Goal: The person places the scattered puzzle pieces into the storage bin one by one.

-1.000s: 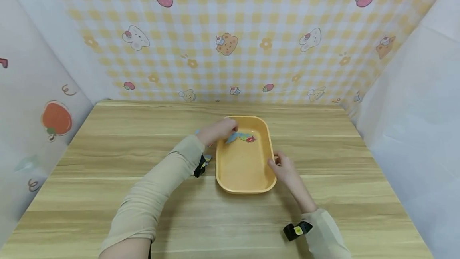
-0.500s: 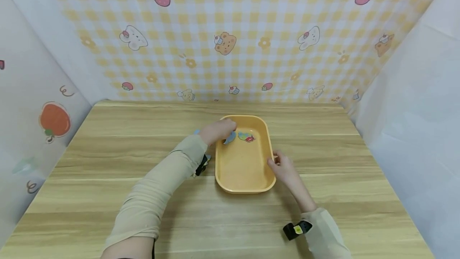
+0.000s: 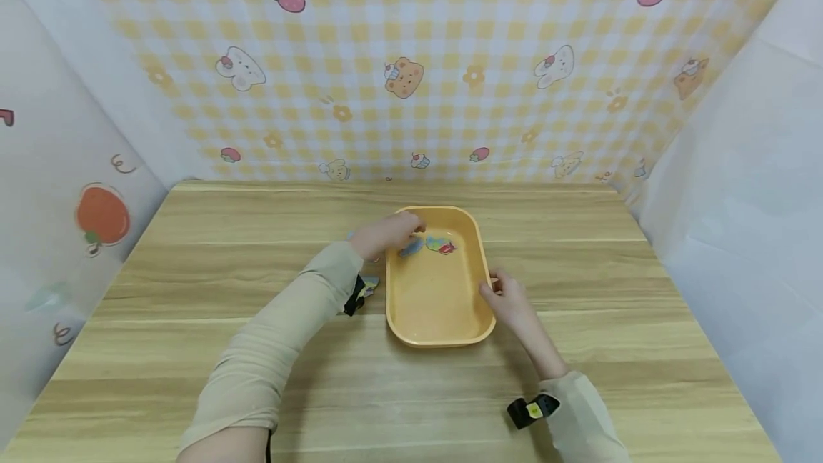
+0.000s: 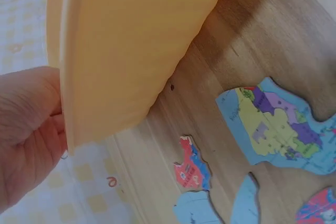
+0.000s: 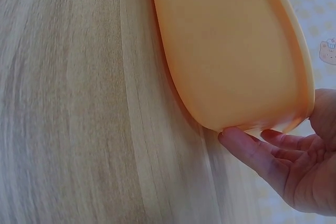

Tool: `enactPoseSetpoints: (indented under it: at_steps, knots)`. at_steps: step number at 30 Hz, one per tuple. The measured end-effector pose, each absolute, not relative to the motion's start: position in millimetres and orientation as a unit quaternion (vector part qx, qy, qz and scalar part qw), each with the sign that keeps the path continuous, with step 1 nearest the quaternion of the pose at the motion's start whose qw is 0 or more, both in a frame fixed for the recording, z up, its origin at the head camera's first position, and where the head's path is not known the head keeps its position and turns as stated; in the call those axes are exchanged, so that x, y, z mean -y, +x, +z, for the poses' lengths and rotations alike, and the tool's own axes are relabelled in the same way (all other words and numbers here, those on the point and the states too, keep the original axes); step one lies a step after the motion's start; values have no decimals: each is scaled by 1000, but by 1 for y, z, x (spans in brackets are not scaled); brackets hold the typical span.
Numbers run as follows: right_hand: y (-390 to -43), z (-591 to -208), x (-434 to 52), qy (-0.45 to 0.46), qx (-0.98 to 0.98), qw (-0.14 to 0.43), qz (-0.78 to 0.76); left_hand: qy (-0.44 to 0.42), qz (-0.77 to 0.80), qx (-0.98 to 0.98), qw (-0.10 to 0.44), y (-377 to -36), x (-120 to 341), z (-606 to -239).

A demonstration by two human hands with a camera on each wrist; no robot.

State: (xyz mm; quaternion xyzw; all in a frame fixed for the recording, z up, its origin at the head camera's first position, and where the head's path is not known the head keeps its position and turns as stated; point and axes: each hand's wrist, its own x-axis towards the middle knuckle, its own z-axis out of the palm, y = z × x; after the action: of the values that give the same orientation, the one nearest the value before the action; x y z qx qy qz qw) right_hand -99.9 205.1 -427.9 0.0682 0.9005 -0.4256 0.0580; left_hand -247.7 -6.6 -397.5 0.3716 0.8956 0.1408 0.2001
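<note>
Blue piece (image 3: pixel 411 249): in the tray, under the left hand near the far left side; it lies just beside the coloured piece, seemingly apart from it.
Coloured piece (image 3: pixel 441 245): flat on the tray's floor; no hand on it.
Tray (image 3: pixel 437 306): on the worktop, its long sides running away from the person; most of its near floor is bare.
Left hand (image 3: pixel 388 231): reaches over the left rim; its fingers dip inside, mostly hidden by the back of the hand and the wall; I cannot tell whether they grip the blue piece or only touch it.
Right hand (image 3: pixel 509 300): fingers and thumb pinch the right wall at the rim.
Outside the tray: a map piece (image 4: pixel 278 127), a red-blue piece (image 4: pixel 192 165), a pale piece (image 4: pixel 197 208), a slim piece (image 4: pixel 245 203) and a red piece (image 4: pixel 318 208), the last cut by the left wrist view's edge; all lie on the worktop.
Progress: two pieces in, at least five out; judged from that, the larger share is not yet in the tray; none looks fitted to another; the left arm may hide more.
Worktop (image 3: pixel 611 320): wood-patterned; a checked cloth (image 3: pixel 450 113) hangs behind it.
</note>
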Motion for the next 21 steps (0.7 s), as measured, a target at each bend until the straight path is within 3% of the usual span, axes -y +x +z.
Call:
enactPoseSetpoints:
  at_steps: [8,13,17,21]
  knots:
    - [-100,-428,-205,68,-899,59,-428,340,296,-885,116,-249,22,-391]
    - [-100,-428,-205,66,-900,59,-426,278,342,-892,101,-253,39,-392]
    - [-100,-427,-205,67,-899,65,-428,239,363,-893,116,-253,55,-396]
    - [-100,-427,-207,71,-896,72,-432,140,401,-886,184,-245,74,-397]
